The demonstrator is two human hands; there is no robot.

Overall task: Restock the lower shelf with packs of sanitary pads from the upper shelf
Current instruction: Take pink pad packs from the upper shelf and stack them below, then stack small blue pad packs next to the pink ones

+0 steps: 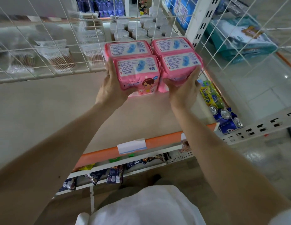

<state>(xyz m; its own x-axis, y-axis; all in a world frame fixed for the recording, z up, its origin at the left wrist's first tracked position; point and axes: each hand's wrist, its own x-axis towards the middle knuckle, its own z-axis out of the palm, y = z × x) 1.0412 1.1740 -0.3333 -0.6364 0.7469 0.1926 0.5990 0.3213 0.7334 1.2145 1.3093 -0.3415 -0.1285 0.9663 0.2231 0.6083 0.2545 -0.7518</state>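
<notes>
Shop aisle w/ wire-backed shelving is filling the view, and a beige shelf [63,111] with an orange front strip is lying mostly bare under the arms. Four pink packs of sanitary pads [153,62] are sitting in a 2x2 block at the back right corner, touching the wire grid [49,51]. Left hand [112,88] is cupping the front-left pack, thumb curled under its face, fingers round its outer side. Right hand [183,88] is wrapping the front-right pack the same way, fingers bent round its right edge. Looks like the pickup step: both front packs gripped, not clearly off the surface yet. Next move prob needs lifting both w/o dragging the rear pair, then bringing them down to the lower shelf [125,169], where dark sachets are hanging. Drink cans [226,116] are standing beyond the right end.
</notes>
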